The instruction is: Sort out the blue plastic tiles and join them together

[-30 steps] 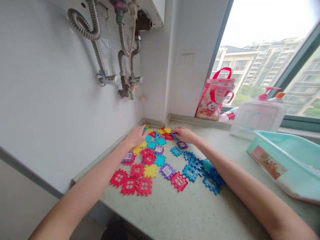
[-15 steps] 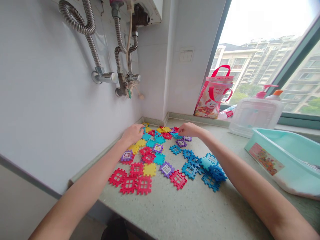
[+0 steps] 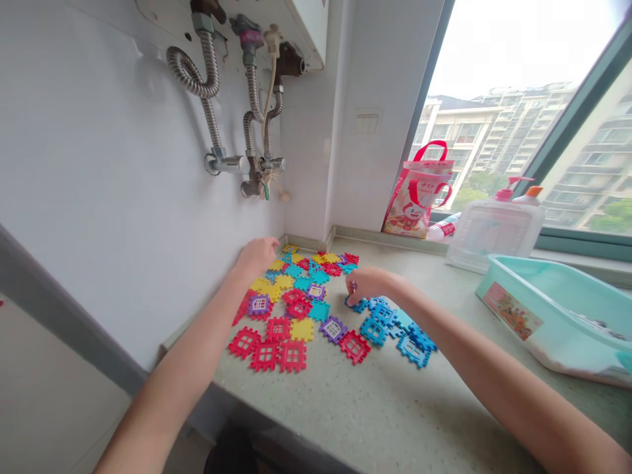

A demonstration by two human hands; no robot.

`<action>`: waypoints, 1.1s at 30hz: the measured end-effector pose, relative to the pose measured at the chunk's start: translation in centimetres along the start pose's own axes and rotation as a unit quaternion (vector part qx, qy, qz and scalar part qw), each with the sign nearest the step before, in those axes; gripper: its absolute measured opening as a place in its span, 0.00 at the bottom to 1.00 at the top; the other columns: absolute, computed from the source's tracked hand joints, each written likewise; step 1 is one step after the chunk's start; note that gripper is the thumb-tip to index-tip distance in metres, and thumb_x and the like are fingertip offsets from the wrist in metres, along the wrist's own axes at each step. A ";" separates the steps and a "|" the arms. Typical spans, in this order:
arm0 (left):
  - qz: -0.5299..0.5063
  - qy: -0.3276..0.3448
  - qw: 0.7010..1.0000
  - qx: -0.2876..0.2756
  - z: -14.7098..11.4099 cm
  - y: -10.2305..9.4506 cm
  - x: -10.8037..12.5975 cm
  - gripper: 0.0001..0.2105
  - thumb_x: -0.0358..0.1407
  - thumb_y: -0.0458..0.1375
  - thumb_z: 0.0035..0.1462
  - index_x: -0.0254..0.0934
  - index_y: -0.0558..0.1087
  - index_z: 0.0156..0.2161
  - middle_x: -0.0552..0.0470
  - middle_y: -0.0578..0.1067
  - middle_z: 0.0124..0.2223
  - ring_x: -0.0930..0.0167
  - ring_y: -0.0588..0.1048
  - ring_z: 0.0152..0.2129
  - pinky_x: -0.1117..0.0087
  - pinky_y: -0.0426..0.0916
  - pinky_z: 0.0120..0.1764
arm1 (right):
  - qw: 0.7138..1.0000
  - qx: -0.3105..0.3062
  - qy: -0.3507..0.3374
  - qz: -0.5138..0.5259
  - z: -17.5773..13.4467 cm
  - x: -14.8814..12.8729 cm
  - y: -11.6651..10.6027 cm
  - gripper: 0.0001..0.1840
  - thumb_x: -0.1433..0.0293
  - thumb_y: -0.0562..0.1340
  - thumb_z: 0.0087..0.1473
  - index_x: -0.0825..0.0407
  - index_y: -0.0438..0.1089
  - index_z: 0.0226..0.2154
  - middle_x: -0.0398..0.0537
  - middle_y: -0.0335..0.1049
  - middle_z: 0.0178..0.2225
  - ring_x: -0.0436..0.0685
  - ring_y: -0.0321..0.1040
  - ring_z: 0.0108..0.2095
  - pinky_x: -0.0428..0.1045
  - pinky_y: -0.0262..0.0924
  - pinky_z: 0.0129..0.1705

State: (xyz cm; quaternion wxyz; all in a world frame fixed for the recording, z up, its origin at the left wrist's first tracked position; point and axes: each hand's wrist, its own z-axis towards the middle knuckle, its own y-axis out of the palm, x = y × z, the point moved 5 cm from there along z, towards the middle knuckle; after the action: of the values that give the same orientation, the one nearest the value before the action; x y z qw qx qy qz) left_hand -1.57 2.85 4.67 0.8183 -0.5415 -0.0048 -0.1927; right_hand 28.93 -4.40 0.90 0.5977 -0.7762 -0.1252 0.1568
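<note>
Toothed plastic building tiles lie spread over the counter, many with window cut-outs. My right hand (image 3: 366,284) is closed, and a bit of a purple tile (image 3: 353,286) shows between its fingers. Just under it are blue tiles (image 3: 376,331) in a heap. My left hand (image 3: 257,255) hovers by the wall with its fingers bent together; what they hold, if anything, is hidden. Yellow tiles (image 3: 265,288) lie below it. Nearer to me are red window tiles (image 3: 264,355), and a purple window tile (image 3: 333,329) sits mid-counter beside another red tile (image 3: 354,347).
A mint-green plastic basin (image 3: 513,313) stands at the right, behind it a clear jug (image 3: 494,230) and a pump bottle (image 3: 508,191). A red-handled bag (image 3: 412,204) leans by the window. Metal pipes (image 3: 210,125) hang on the left wall above the counter (image 3: 345,408).
My right hand has come nearer, from the back tiles to above the blue heap; purple tiles there have left the counter. My left hand has risen slightly toward the wall. The view has shifted.
</note>
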 end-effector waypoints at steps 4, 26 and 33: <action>-0.004 0.009 0.999 -0.041 -0.1 0.4 0.1 0.19 0.36 0.52 0.64 0.45 0.82 0.53 0.51 0.85 0.50 0.62 0.82 0.47 0.65 0.75 0.54 | 0.998 0.051 0.032 0.001 -4.0 2.8 0.8 0.11 0.62 0.73 0.52 0.45 0.82 0.40 0.46 0.84 0.41 0.60 0.80 0.38 0.49 0.64 0.35; 0.058 0.050 0.989 -0.127 -2.2 4.7 3.4 0.19 0.44 0.57 0.65 0.45 0.79 0.57 0.43 0.82 0.56 0.59 0.80 0.54 0.61 0.72 0.58 | 0.919 0.374 0.071 0.104 -21.3 10.3 4.5 0.25 0.52 0.52 0.71 0.44 0.79 0.53 0.50 0.82 0.53 0.65 0.81 0.49 0.61 0.73 0.54; 0.027 0.069 0.990 -0.119 -1.9 5.0 1.9 0.30 0.47 0.63 0.63 0.37 0.69 0.67 0.41 0.77 0.64 0.61 0.78 0.58 0.67 0.71 0.59 | 0.934 0.330 0.034 0.131 -19.6 9.8 7.0 0.23 0.51 0.55 0.68 0.40 0.78 0.55 0.49 0.81 0.55 0.65 0.81 0.48 0.61 0.74 0.52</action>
State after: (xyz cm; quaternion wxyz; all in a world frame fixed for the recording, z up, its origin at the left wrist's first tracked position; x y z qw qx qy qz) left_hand 1.44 2.28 -0.17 0.7516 -0.6202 0.0890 -0.2063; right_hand 45.73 -19.81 -2.14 0.7983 -0.5495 0.0574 0.2396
